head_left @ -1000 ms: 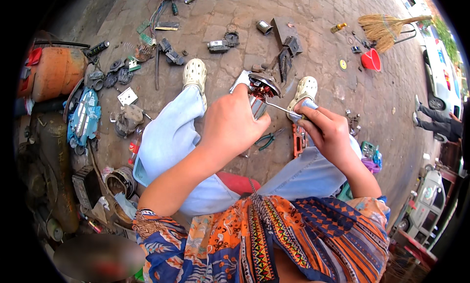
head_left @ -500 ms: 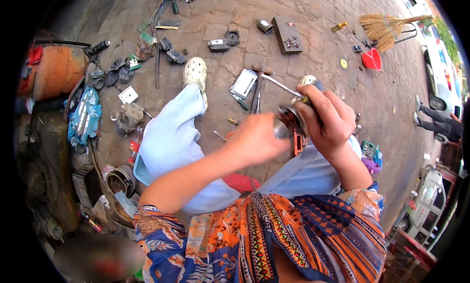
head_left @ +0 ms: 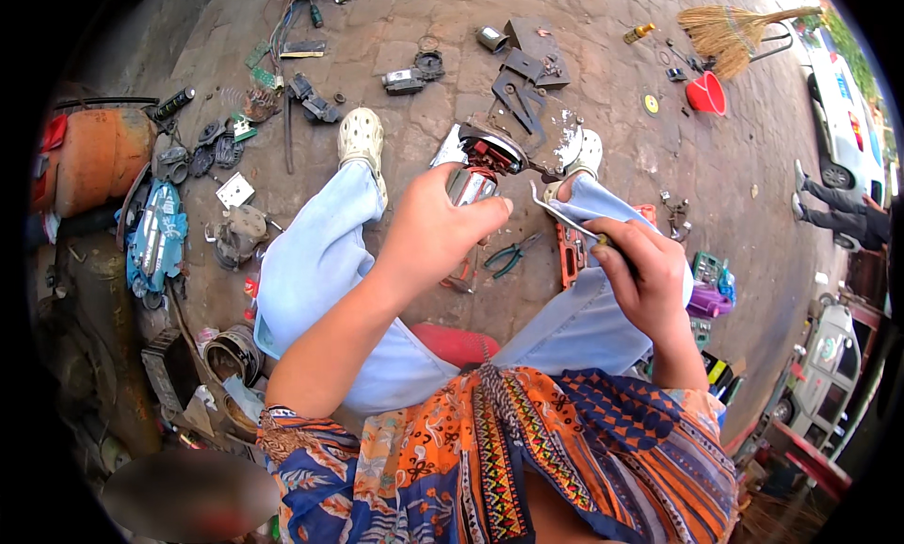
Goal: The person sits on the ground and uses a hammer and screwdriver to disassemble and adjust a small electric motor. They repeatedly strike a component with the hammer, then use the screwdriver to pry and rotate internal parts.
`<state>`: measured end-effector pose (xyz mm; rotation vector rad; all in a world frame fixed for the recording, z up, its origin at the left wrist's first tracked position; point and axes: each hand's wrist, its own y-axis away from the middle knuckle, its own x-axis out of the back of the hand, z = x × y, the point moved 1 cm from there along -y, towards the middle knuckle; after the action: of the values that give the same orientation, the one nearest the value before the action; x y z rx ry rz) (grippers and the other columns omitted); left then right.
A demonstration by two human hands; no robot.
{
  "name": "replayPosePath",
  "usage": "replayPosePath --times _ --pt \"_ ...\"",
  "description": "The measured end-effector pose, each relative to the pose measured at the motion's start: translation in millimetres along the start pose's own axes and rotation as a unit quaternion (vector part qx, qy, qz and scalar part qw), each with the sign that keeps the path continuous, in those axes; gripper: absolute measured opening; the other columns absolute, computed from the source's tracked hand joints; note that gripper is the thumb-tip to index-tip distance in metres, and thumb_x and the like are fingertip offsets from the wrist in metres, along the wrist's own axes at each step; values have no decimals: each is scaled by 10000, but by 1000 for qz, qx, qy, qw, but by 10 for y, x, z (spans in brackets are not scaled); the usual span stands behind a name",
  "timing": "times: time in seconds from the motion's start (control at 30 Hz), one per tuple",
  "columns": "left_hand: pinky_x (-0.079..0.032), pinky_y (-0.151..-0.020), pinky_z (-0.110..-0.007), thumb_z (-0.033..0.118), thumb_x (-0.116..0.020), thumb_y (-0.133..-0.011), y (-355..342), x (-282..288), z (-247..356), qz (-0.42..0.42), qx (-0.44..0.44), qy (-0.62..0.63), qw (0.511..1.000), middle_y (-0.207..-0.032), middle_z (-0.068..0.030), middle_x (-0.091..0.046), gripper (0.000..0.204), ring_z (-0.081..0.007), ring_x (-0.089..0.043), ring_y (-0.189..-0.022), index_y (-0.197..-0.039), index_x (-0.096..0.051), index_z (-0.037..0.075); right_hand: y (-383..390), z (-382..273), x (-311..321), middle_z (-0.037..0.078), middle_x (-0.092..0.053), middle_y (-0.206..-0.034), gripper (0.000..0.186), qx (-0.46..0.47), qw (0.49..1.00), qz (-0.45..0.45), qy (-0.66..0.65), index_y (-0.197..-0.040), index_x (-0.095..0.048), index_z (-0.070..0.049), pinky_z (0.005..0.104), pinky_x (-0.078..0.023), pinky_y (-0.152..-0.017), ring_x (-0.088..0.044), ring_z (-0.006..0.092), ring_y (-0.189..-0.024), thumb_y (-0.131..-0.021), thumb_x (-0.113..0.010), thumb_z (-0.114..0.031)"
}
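My left hand (head_left: 438, 219) is closed round an electric motor (head_left: 476, 181) with a silver cylindrical body, reddish copper-coloured windings and a dark round rim. It is held up over the ground between my feet. To the right, my right hand (head_left: 642, 273) grips a tool with a slim metal shaft (head_left: 563, 219) that bends near the tip; most of its yellowish handle is hidden in my fingers. The tip is apart from the motor. Below the hands lie teal-handled pliers (head_left: 513, 254) and an orange-red slotted piece (head_left: 571, 254).
A dark slotted bracket (head_left: 520, 92) lies by a flat metal block (head_left: 556, 49). Several dismantled parts are strewn at the left, near an orange cylinder (head_left: 111, 158). At the right are a red bucket (head_left: 706, 94), a broom (head_left: 739, 35) and a purple object (head_left: 708, 301).
My left hand has moved left and forward with the motor, away from my right hand. My right hand has lowered with the tool. The pliers now show between my legs.
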<state>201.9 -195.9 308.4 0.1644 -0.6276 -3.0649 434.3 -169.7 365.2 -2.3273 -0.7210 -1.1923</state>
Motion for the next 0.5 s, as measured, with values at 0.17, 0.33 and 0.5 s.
replayPosePath --times 0.17,0.33,0.5 --pt "-416 -513 -219 151 -709 -775 0 -4 12 -16 -30 -17 999 -732 1 -587 296 -51 -523 -605 -982 -588 -21 -71 63 -103 100 -587 -711 206 -9 998 -38 -49 -1009 -638 -28 334 -438 -553 -575 254 -601 -811 -677 -68" --pt "-449 -560 -228 157 -715 -768 16 -26 44 -19 -26 -17 999 -770 -12 -608 314 -60 -548 -641 -984 -585 -32 -83 116 -168 117 -608 -738 188 -19 997 -25 -76 -1009 -636 -20 343 -446 -570 -588 266 -620 -830 -662 -71" --pt "-452 -573 -229 158 -715 -767 37 -23 62 -20 -24 -15 999 -776 -13 -611 323 -59 -550 -654 -992 -586 -35 -73 134 -198 121 -612 -743 187 -20 995 -28 -99 -1007 -636 -13 338 -447 -570 -590 267 -625 -833 -663 -75"
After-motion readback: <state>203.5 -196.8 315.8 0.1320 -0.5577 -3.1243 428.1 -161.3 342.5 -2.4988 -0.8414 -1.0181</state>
